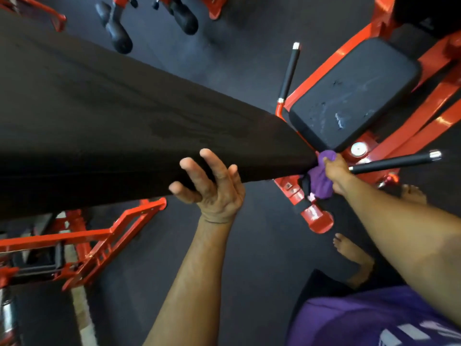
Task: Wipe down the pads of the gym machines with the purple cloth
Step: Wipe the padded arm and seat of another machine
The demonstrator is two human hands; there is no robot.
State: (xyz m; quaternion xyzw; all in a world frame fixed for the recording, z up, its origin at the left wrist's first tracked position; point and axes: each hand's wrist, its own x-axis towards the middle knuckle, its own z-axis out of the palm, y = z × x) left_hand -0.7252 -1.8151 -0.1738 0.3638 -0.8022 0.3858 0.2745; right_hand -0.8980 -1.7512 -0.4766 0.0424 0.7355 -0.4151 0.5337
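A long black back pad (119,126) of a red gym machine fills the left and middle of the view, narrowing toward its lower end at the right. My left hand (212,186) rests on the pad's near edge with its fingers spread and straight. At the pad's lower tip, my right hand (335,172) grips the bunched purple cloth (320,181) and presses it against the pad's end. Just beyond lies a black seat pad (354,93) with scuffed, worn patches.
Red frame bars (399,136) surround the seat, with two black handles (394,162) sticking out sideways. Another red frame (99,240) stands at lower left. Black roller pads (117,33) hang at the top. My bare feet (354,258) stand on the dark rubber floor.
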